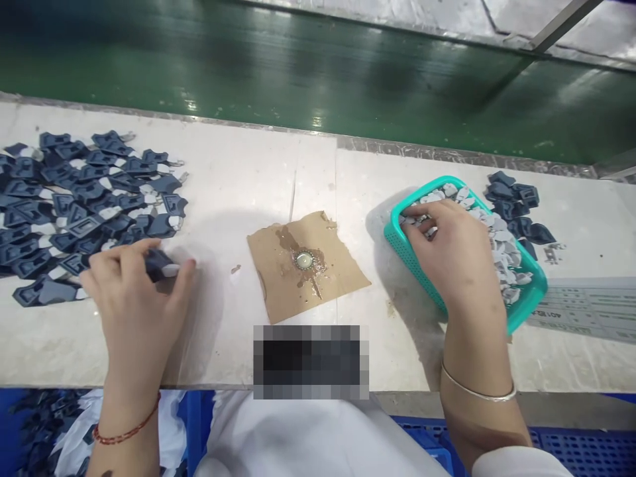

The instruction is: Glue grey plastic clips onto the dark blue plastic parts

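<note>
At the left, my left hand is closed around a dark blue part with a whitish tip, beside a spread-out pile of similar blue parts with white pieces. My right hand reaches into a teal basket of small light grey pieces. Its thumb and fingers are bent together at the basket's left end, over some grey pieces; whether one is pinched is too small to tell. Between the hands lies a brown cardboard piece with a small round cap on it, wet stains around the cap.
Several dark blue parts lie behind and right of the basket. A printed sheet is at the right. Beyond the white table runs a green surface. Blue crates stand below the table's front edge.
</note>
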`<action>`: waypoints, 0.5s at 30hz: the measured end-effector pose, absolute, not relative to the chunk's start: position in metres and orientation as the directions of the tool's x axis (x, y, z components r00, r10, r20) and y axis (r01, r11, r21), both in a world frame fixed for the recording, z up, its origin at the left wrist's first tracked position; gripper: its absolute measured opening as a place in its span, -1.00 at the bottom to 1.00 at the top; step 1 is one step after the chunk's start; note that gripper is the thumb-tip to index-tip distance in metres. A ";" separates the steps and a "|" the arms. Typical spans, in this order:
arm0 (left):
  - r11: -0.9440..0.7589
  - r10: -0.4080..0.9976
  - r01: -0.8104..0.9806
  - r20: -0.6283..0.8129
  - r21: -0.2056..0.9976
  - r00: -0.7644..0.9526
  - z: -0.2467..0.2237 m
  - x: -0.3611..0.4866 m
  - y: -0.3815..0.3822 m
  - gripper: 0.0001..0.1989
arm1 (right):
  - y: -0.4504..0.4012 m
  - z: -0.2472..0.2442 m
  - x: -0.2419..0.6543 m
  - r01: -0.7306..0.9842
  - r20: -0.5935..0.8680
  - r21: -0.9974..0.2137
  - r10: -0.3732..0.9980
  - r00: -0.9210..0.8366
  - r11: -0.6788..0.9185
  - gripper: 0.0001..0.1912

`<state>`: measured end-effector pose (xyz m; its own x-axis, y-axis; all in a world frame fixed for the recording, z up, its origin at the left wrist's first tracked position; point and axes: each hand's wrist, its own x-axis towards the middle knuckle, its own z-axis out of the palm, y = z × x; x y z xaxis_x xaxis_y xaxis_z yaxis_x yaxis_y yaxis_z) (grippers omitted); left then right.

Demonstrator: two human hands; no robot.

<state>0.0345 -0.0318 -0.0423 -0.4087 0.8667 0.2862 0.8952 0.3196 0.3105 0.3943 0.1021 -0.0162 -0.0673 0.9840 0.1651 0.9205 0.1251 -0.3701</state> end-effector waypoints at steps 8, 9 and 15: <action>0.316 0.798 0.912 0.447 0.261 -0.404 -0.050 -0.002 -0.075 -0.47 | 0.101 -0.005 0.390 0.966 -0.040 -0.258 0.999 -0.013 0.002 -0.69; 0.379 0.736 0.884 0.490 0.274 -0.467 -0.051 -0.011 -0.090 -0.49 | 0.102 -0.003 0.389 0.974 -0.061 -0.225 0.998 -0.004 -0.010 -0.67; 0.763 0.329 0.484 0.387 0.428 -0.861 -0.101 -0.059 -0.199 -0.45 | 0.108 -0.005 0.395 0.981 -0.049 -0.190 0.998 0.040 -0.049 -0.84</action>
